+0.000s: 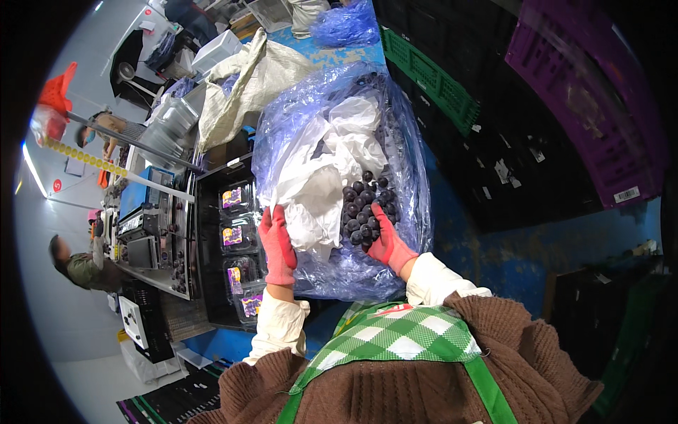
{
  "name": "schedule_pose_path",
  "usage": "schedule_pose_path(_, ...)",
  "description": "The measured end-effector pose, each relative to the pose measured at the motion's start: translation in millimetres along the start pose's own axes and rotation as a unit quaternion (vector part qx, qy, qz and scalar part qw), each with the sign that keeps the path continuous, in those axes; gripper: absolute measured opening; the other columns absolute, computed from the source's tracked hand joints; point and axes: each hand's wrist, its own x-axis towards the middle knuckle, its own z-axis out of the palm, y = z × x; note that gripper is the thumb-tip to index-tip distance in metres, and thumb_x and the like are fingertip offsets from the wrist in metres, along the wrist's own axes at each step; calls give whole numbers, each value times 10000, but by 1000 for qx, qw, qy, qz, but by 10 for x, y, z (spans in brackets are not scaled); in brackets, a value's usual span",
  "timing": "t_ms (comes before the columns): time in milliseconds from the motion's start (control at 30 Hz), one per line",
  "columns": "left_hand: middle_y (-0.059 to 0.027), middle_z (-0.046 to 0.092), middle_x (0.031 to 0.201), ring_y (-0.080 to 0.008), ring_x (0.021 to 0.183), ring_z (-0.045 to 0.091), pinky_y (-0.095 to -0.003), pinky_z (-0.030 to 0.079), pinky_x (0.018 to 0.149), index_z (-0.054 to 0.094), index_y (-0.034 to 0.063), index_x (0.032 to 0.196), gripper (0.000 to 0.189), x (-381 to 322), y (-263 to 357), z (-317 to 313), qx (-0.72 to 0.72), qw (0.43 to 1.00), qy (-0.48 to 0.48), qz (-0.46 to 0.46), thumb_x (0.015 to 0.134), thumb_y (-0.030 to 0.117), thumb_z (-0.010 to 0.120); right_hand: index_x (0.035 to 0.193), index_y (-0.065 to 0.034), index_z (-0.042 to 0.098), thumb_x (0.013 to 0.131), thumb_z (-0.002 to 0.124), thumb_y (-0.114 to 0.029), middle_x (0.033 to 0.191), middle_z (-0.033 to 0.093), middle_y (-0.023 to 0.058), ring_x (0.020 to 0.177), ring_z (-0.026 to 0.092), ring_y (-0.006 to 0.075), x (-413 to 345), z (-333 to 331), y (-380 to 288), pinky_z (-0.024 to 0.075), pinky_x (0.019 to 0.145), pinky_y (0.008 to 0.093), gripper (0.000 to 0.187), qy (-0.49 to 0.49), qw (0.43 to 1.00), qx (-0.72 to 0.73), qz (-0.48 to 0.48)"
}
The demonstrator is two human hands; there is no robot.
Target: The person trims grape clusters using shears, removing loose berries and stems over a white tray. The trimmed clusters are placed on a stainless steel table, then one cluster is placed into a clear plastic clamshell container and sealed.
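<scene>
Before me lies a crate lined with crinkled blue-tinted plastic (286,114), holding bunches of dark grapes and white paper wraps. My left hand (278,246), in a pink-red glove, pinches the near left edge of a white paper sheet (310,209). The gloved fingers of my right hand (391,245) curl around the near right side of a bunch of dark grapes (361,212). Part of this bunch is hidden by the paper and my fingers. More crumpled white paper (355,127) covers the middle of the crate.
At left, a black crate (209,254) holds several labelled clear clamshell packs (238,233). A woven sack (243,85) stands beyond it. Dark stacked crates, with a green crate (429,79) and a purple crate (582,95), line the right. Two people (90,270) are at benches far left.
</scene>
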Motion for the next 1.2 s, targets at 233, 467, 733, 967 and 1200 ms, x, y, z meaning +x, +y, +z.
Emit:
schedule_pose_path(233,-202,618,1142,-198,1029,580,-301,441,889,453,-75,1304,441,-145,-189,-301,249,958,45,132,966,197,527,1174,-193,592,842,675,-487,1027,637,-24,843,619,149,33,-182,-88,524,700,322,450,-155,986,65,-6)
schedule_pose_path(467,-117,678,840,-335,748,659,-463,504,613,407,147,1407,535,-324,-416,-329,685,706,-23,178,896,241,532,1436,-156,346,902,573,-518,1419,420,84,1241,482,252,-566,367,-282,401,1047,475,684,-295,954,-25,-48)
schedule_pose_path(733,-233,384,1398,-384,1284,401,-433,354,1051,321,73,1444,775,-626,110,-31,457,839,-141,261,804,272,709,1467,-151,318,862,710,-302,1403,469,38,1249,499,209,-864,819,-128,417,1035,377,737,-242,939,-212,-122)
schedule_pose_path(967,-87,253,1526,-214,1417,249,-355,219,1143,131,84,1523,948,-1004,705,-263,-44,942,-326,60,733,40,655,1358,-74,415,772,743,-141,1204,538,35,1096,534,153,-1075,1265,605,451,938,318,676,-147,907,-351,-179)
schedule_pose_path(1200,-73,431,1415,-254,1287,446,-419,387,1065,262,159,1481,762,-1335,301,-1427,-317,911,-252,82,888,460,635,1330,-42,413,657,785,-108,1246,518,126,1147,535,255,-1297,1496,2007,427,978,371,772,-214,686,-608,-338)
